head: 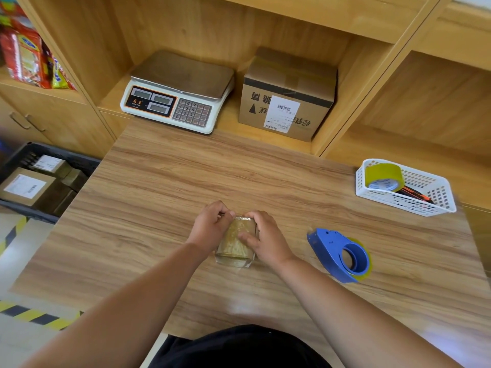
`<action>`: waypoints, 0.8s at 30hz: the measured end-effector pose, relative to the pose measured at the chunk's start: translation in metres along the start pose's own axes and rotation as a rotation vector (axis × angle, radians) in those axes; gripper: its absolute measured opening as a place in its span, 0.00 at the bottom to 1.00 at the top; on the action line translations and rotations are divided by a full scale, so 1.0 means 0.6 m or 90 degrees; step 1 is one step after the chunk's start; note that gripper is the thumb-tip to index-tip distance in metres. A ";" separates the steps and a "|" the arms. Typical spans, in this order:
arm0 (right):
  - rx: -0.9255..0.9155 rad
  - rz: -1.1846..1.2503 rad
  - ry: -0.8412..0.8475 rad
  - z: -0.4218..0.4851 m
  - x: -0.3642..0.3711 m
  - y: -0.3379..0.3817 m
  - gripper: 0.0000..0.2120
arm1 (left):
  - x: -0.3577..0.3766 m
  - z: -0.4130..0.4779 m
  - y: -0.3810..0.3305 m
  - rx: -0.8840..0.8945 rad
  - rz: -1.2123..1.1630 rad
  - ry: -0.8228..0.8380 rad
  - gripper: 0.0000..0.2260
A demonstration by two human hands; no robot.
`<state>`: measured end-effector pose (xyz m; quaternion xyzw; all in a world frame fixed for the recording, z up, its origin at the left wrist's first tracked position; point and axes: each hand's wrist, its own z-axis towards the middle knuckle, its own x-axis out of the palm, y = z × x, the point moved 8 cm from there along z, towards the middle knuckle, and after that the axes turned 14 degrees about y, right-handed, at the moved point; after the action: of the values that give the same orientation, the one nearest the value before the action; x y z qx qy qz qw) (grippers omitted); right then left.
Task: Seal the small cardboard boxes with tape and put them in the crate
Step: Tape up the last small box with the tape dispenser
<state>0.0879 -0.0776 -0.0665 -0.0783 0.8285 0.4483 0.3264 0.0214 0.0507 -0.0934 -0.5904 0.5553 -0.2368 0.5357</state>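
Now my left hand and right hand gripped the box, fingers curled, smoothing tape; next, probably, the crate far left.

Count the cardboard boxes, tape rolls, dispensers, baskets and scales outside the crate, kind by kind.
Cardboard boxes: 2 (small box, large box)
Tape rolls: 2 (basket roll, dispenser roll)
Tape dispenser: 1
White basket: 1
Scale: 1
Total: 7
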 end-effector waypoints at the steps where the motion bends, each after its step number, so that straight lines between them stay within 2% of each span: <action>1: -0.006 -0.015 0.015 -0.003 0.004 0.000 0.28 | 0.000 -0.001 -0.001 -0.001 -0.003 -0.002 0.10; 5: -0.001 -0.027 0.086 -0.010 0.026 -0.007 0.54 | -0.002 -0.006 -0.014 0.018 0.030 -0.003 0.09; 7: -0.006 -0.010 0.069 -0.006 0.026 -0.011 0.59 | -0.002 -0.009 -0.023 0.029 0.066 -0.005 0.08; 14: -0.020 0.043 0.038 -0.002 0.020 -0.008 0.55 | -0.002 -0.014 -0.033 0.032 0.133 0.000 0.09; 19: -0.002 0.096 0.002 -0.015 0.009 -0.013 0.50 | -0.008 -0.030 -0.005 0.010 0.065 0.023 0.11; 22: 0.052 0.161 -0.045 -0.028 -0.006 -0.035 0.49 | -0.010 -0.060 0.018 -0.024 0.021 0.053 0.15; 24: 0.078 0.192 -0.029 -0.030 -0.011 -0.051 0.47 | -0.001 -0.071 0.043 -0.066 -0.012 0.078 0.19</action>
<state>0.0976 -0.1111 -0.0766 0.0769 0.8491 0.4423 0.2783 -0.0262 0.0407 -0.1032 -0.6073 0.5928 -0.2483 0.4671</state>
